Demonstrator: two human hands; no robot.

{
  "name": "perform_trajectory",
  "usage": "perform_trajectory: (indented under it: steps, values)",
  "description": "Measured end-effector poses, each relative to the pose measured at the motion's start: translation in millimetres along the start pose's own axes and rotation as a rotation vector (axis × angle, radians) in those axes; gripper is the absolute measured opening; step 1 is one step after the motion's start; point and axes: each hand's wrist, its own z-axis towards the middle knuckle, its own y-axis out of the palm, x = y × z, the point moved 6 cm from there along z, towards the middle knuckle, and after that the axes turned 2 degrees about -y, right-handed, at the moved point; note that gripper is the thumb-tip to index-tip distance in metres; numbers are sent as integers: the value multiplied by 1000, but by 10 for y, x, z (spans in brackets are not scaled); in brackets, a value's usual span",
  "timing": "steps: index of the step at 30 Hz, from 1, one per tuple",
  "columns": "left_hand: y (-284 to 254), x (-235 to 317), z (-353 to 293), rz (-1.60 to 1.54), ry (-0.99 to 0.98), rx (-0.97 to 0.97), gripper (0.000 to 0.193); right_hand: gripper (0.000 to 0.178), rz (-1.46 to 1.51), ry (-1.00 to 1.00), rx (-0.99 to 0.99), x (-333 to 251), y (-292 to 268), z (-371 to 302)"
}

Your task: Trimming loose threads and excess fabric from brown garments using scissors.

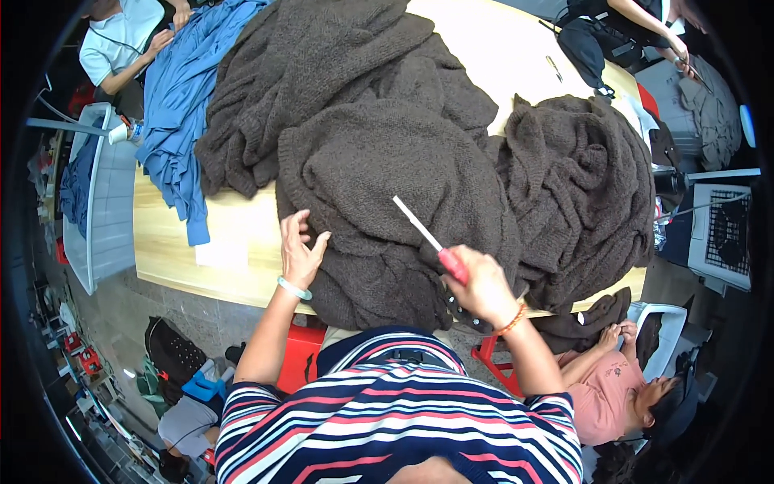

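Striped clothing (395,403) is seen at bottom centre. At mid-frame, a slim-shafted, red-handled tool (434,240) is gripped by the right hand (485,289) over dark-brown knit fabric (395,153). By the fabric's left edge, the left hand (300,258) is held with fingers spread; whether contact is made cannot be told. Blue cloth (179,113) is heaped upper left on the wooden tabletop (165,242).

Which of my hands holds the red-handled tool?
Your right hand, wearing an orange bracelet, grips the slim red-handled tool; your left hand, with the pale green bangle, is open.
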Motion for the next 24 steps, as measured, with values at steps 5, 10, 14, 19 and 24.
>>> perform_trajectory:
  steps: [5, 10, 14, 19, 24]
  values:
    - [529, -456, -312, -775, -600, -174, 52, 26, 101, -73, -68, -62, 515, 11]
    - [526, -60, -314, -1034, -757, -278, 18, 28, 127, -166, 19, -212, 646, 250]
    - [-3, 983, -370, -1140, -381, -588, 25, 43, 227, -247, 169, -517, 538, 375]
    - [-692, 1622, -631, -1185, -68, -747, 67, 41, 148, -102, 367, -459, 378, 450]
    - [-1352, 1345, -597, -1452, -18, 343, 56, 41, 27, -24, 353, -103, -116, 241]
